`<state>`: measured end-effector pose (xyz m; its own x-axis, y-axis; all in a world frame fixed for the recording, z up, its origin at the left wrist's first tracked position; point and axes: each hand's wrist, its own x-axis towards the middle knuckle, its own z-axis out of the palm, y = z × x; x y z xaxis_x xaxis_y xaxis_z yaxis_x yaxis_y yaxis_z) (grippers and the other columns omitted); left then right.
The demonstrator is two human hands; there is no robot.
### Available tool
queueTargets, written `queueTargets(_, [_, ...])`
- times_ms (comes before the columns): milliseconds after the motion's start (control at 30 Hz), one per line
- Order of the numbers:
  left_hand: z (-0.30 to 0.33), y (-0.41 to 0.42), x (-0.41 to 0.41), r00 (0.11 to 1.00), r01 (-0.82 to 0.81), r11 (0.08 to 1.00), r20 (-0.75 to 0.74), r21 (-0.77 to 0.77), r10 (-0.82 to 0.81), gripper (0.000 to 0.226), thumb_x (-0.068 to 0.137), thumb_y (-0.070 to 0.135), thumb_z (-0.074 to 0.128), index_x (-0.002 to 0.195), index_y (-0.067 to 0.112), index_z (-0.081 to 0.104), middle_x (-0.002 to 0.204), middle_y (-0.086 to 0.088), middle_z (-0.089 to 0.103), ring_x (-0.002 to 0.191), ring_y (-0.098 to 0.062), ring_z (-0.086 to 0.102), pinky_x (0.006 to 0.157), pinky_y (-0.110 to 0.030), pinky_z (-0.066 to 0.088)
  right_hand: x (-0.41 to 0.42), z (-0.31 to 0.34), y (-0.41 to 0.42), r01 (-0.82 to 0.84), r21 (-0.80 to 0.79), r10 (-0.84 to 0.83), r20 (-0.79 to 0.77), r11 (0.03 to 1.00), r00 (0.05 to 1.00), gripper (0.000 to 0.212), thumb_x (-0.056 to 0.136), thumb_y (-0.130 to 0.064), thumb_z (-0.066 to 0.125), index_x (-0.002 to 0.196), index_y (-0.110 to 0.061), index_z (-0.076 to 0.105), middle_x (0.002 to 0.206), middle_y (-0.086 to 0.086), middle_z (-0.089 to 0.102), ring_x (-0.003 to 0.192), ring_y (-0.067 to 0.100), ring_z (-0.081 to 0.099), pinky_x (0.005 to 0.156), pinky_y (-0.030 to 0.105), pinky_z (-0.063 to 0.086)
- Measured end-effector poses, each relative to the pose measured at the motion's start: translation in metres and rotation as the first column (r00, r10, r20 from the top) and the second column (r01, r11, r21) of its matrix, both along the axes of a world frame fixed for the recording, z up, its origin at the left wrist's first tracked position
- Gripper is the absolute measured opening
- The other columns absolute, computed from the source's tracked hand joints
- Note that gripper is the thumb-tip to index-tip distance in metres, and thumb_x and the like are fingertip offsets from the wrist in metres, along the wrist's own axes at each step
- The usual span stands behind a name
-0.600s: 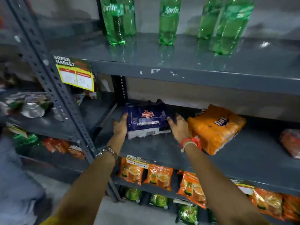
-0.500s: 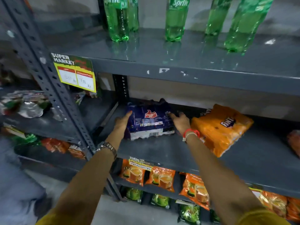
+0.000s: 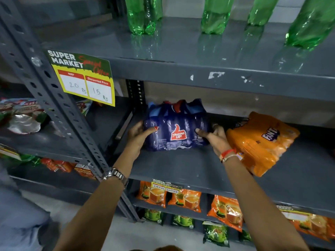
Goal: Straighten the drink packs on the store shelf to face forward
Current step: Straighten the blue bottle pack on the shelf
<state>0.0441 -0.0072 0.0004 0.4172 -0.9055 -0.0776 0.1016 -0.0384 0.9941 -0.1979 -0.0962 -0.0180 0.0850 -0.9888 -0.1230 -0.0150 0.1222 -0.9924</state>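
Note:
A dark blue Thums Up drink pack (image 3: pixel 176 126) stands upright at the left end of the grey middle shelf (image 3: pixel 181 167), its red logo facing me. My left hand (image 3: pixel 138 135) grips its left side and my right hand (image 3: pixel 215 138) grips its right side. Just right of it an orange Fanta drink pack (image 3: pixel 261 142) lies tilted on its side, its label skewed, touching my right wrist.
Green Sprite bottles (image 3: pixel 143 17) stand on the shelf above. A yellow price tag (image 3: pixel 85 78) hangs on the slotted upright (image 3: pixel 59 113). Orange tea packets (image 3: pixel 184 200) and green packets (image 3: pixel 215 234) fill lower shelves. Snack bags (image 3: pixel 23 116) lie on the left rack.
The blue pack was lying tilted back with its white underside showing; it now stands upright with the logo forward. Both hands stayed on its sides. The camera has come closer.

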Motion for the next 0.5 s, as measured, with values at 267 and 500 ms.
queueTargets(267, [-0.014,0.014,0.008,0.989,0.051,0.998,0.144,-0.047,-0.043,0.07,0.073,-0.022,0.059,0.137,-0.004,0.037,0.136,-0.026,0.049,0.123,-0.034,0.051,0.102,-0.042,0.046,0.013,-0.033,0.048,-0.038,-0.123,0.037,-0.015,0.992,0.999,0.062,0.069,0.007,0.076,0.112,-0.018,0.038,0.109,-0.011,0.051,0.101,0.002,0.055,0.074,0.007,0.051])
queueTargets(500, [-0.036,0.037,-0.04,0.872,-0.476,0.87,0.059,-0.129,0.486,0.038,0.08,-0.006,0.063,0.116,-0.002,0.052,0.104,-0.011,0.054,0.082,-0.013,0.054,0.075,-0.027,0.047,0.007,0.002,0.021,0.043,0.048,-0.052,0.221,0.998,0.974,0.053,0.095,-0.048,0.039,0.142,-0.025,0.037,0.153,0.007,0.036,0.139,0.023,0.036,0.117,0.046,0.028])
